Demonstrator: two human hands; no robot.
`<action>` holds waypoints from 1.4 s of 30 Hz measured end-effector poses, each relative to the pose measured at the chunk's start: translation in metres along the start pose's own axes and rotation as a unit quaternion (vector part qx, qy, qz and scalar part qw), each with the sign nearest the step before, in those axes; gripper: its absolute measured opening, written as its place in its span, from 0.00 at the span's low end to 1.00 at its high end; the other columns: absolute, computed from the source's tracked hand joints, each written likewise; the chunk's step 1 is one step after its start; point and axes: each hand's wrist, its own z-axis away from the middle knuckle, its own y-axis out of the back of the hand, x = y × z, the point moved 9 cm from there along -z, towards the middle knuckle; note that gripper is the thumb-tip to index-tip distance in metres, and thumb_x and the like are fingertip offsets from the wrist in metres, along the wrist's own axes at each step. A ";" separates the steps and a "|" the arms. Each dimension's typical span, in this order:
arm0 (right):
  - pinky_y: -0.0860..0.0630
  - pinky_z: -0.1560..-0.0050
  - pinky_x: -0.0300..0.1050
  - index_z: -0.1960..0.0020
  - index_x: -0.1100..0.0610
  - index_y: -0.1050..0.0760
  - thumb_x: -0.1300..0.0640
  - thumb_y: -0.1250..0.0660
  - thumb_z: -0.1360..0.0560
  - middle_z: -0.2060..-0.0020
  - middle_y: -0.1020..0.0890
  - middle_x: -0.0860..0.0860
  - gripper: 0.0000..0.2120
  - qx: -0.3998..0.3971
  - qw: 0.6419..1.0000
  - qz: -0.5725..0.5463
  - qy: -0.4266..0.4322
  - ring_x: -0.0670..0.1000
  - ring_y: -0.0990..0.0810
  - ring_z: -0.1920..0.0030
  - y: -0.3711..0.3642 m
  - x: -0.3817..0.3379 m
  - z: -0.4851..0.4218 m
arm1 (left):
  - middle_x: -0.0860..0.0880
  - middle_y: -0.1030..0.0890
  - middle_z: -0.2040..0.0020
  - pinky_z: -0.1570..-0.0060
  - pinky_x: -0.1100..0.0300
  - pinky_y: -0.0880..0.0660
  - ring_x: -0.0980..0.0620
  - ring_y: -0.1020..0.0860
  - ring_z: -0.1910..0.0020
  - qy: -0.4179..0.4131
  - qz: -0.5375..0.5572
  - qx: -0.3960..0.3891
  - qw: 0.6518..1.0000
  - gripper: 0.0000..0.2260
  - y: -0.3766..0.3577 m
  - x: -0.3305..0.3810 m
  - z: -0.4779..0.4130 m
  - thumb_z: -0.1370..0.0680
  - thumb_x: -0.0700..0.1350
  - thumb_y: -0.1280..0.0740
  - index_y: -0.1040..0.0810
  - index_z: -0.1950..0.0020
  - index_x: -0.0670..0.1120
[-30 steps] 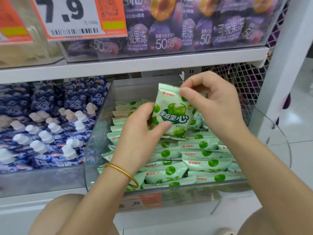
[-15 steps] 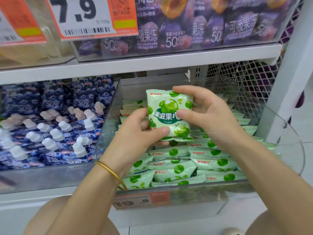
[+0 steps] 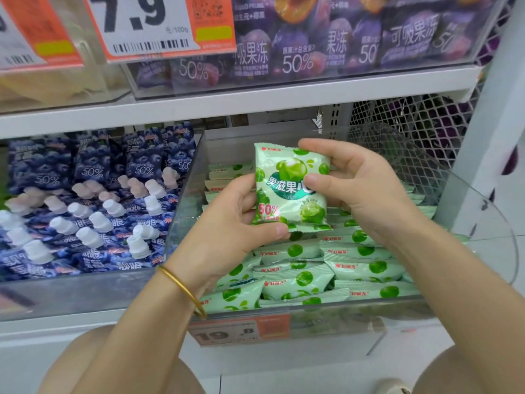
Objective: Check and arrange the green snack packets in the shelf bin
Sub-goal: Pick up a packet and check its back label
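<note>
One green snack packet [image 3: 291, 189] is up in my two hands, and the rest lie in the clear bin [image 3: 233, 146] under it. They are stacked flat in overlapping rows, too many and too hidden for me to count; I can make out well over a dozen stacked packets [image 3: 366, 268].

My lifted packet stands upright with its printed face towards me. It is pale green with a glossy green fruit near the top, another lower right, white characters across the middle and a pink "50%" at the lower left. It looks puffed, with a crimped seam along the bottom. It hangs above the middle of the bin, clear of the rows below.

My left hand [image 3: 227, 223] grips its lower left side, thumb pressed along the bottom front edge, fingers curled behind. My right hand [image 3: 366, 189] pinches the right side, thumb on the front at mid height, forefinger hooked over the top right corner. One gold bangle [image 3: 184, 288] sits on my left wrist.

Left of the bin lie blue pouches [image 3: 91, 172] with white caps [image 3: 96, 221], well over a dozen. On the shelf above are purple pouches [image 3: 298, 52]. One price tag [image 3: 142, 24] up there reads 7.9; another tag [image 3: 238, 331] on the bin's front reads 19.8.
</note>
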 end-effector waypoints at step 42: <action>0.23 0.45 0.42 0.39 0.45 0.24 0.62 0.27 0.33 0.38 0.22 0.44 0.25 -0.049 0.998 0.008 0.044 0.46 0.22 0.41 -0.015 -0.010 0.007 | 0.46 0.18 0.43 0.47 0.55 0.21 0.48 0.20 0.47 0.017 0.139 0.018 0.990 0.16 -0.001 0.009 0.003 0.20 0.39 0.42 0.29 0.33 0.48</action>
